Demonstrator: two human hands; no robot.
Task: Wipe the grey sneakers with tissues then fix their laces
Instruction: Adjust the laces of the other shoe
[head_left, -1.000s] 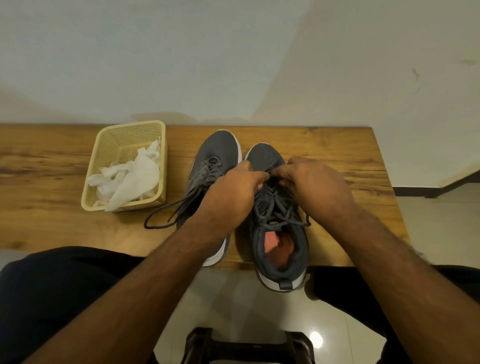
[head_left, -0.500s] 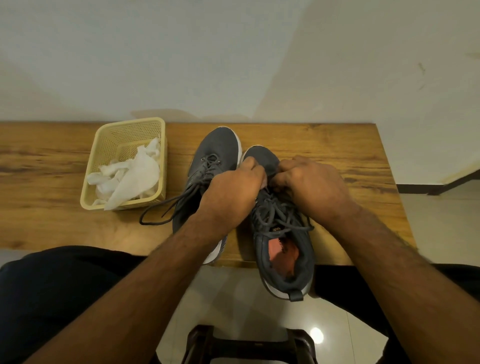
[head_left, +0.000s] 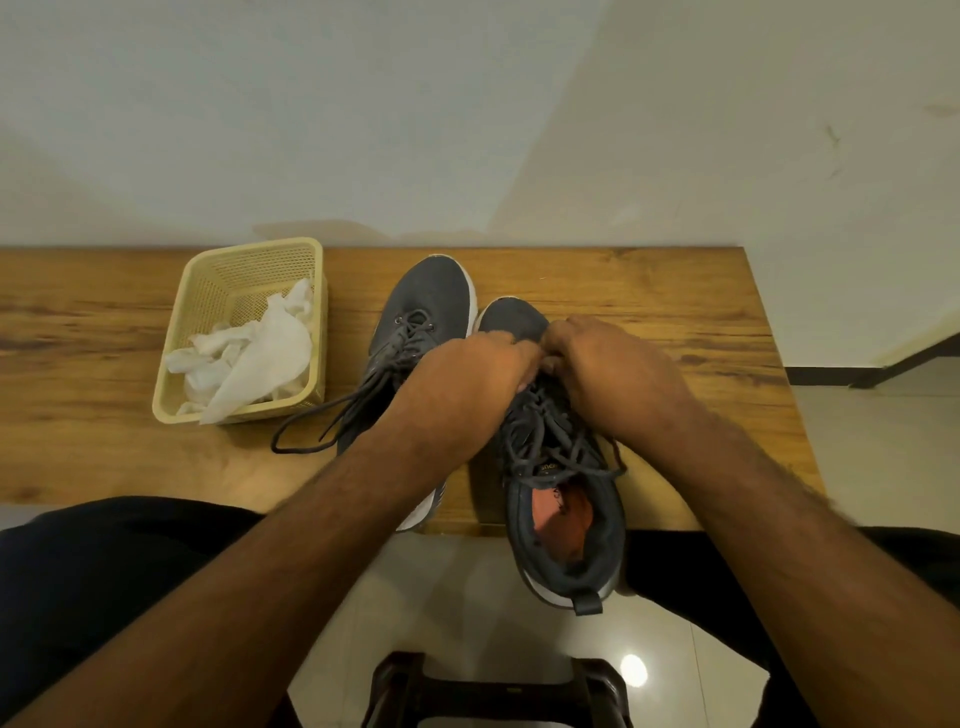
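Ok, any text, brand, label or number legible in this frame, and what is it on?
None reads in full.
Tongue label of the right-hand grey mesh sneaker: small gold lettering, too small and partly covered by laces to read.
Left-hand grey mesh sneaker, cream plastic basket, wooden tabletop: no text visible.

Both forearms reach forward; left hand (head_left: 467, 384), right hand (head_left: 613, 374) knuckles-up, fingers curled, fingertips meeting.

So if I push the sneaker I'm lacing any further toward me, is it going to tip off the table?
Probably yes: the right sneaker already has its heel hanging past the table edge. Both hands, left hand and right hand, grip its laces, likely steadying it. The floppy laces wouldn't stop a fall.
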